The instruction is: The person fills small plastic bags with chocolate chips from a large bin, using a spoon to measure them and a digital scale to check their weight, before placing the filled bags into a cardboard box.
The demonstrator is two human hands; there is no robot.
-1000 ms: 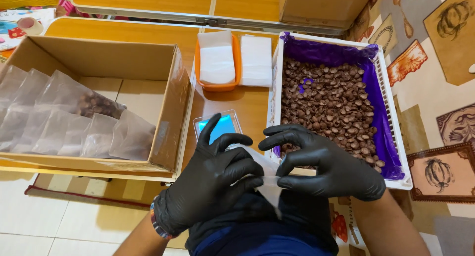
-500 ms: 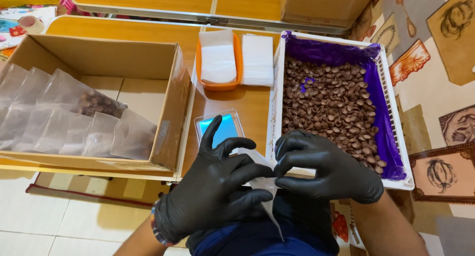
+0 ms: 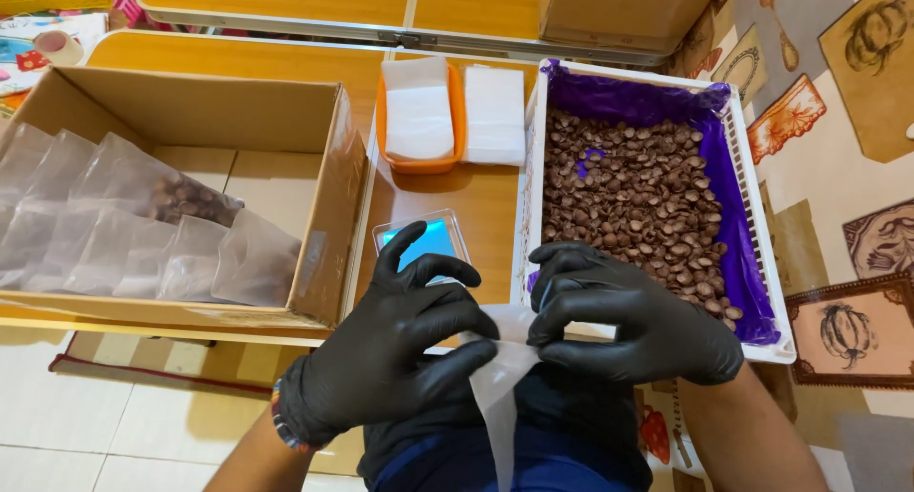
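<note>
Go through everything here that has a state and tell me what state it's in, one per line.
left hand: gloved, pinching the clear bag
right hand: gloved, pinching the clear bag
clear bag: empty, hanging between both hands
white crate: purple-lined, filled with brown nuts
cardboard box: open, holding filled bags
orange tray: holding white sheets
small scale: nothing on it

Black gloves [image 3: 400, 359] are worn, brown nuts [image 3: 638, 197] are held in a white crate [image 3: 776, 344] lined with purple plastic [image 3: 724, 187].

Head camera looks steeply down, close over table [image 3: 476, 202].
</note>
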